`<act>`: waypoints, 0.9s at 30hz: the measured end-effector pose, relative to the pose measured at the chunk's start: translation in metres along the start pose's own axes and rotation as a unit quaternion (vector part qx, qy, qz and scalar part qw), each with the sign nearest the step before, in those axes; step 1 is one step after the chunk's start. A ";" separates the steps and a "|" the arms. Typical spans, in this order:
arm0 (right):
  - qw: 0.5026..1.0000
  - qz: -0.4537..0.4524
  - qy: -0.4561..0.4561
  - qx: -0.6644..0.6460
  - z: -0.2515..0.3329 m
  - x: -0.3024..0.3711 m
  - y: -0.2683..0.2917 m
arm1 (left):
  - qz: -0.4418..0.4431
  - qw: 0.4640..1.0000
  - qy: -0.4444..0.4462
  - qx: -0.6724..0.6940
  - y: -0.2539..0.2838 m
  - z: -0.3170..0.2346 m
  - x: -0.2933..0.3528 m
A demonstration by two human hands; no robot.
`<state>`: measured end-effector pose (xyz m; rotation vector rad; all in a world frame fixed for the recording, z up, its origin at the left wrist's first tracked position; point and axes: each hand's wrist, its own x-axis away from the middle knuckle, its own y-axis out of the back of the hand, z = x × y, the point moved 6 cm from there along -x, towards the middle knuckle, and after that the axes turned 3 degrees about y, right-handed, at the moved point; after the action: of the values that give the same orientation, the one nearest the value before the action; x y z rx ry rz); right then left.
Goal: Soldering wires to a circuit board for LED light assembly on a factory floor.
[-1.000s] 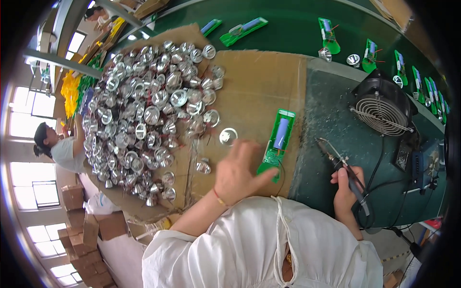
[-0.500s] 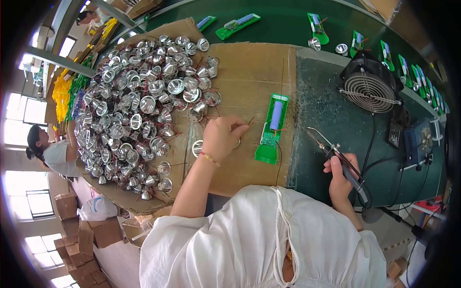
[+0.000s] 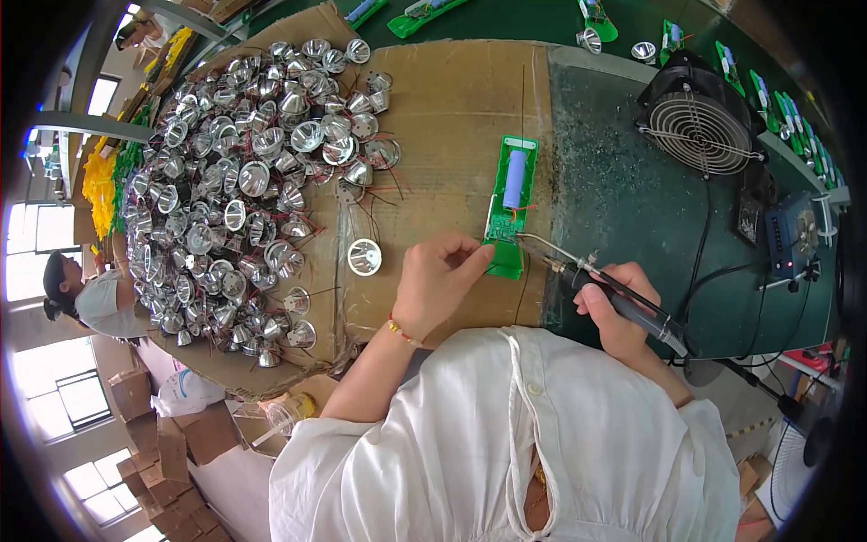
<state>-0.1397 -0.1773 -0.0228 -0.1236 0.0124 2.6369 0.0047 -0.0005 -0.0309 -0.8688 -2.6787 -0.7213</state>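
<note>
A green plastic housing (image 3: pixel 508 262) lies on the cardboard, with a purple cylindrical battery (image 3: pixel 514 180) in its upper part and a small green circuit board (image 3: pixel 503 227) below it. My left hand (image 3: pixel 441 278) pinches a thin dark wire at the board's left edge; the fingers hide most of it. My right hand (image 3: pixel 619 309) is closed round the grey handle of a soldering iron (image 3: pixel 623 301) with a thin metal feed tube along it. Its tip end reaches the right side of the board. One shiny reflector cup (image 3: pixel 364 256) lies left of my left hand.
A large heap of wired reflector cups (image 3: pixel 235 208) covers the cardboard's (image 3: pixel 442 117) left side. A black fan (image 3: pixel 697 126) with a wire guard and a blue soldering station (image 3: pixel 790 237) stand at right. More green housings (image 3: pixel 424 14) line the far side. Another person (image 3: pixel 95 294) is at far left.
My left hand has moved right to the circuit board with the wire. My right hand has brought the soldering iron left to the board. The whole view has shifted slightly.
</note>
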 end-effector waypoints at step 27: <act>0.997 -0.073 0.007 -0.013 0.004 0.000 0.003 | -0.038 0.992 -0.097 -0.071 -0.001 -0.013 -0.006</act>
<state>-0.1412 -0.1798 -0.0190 -0.1453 -0.0251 2.4905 0.0099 -0.0113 -0.0225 -0.9180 -2.8748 -0.8960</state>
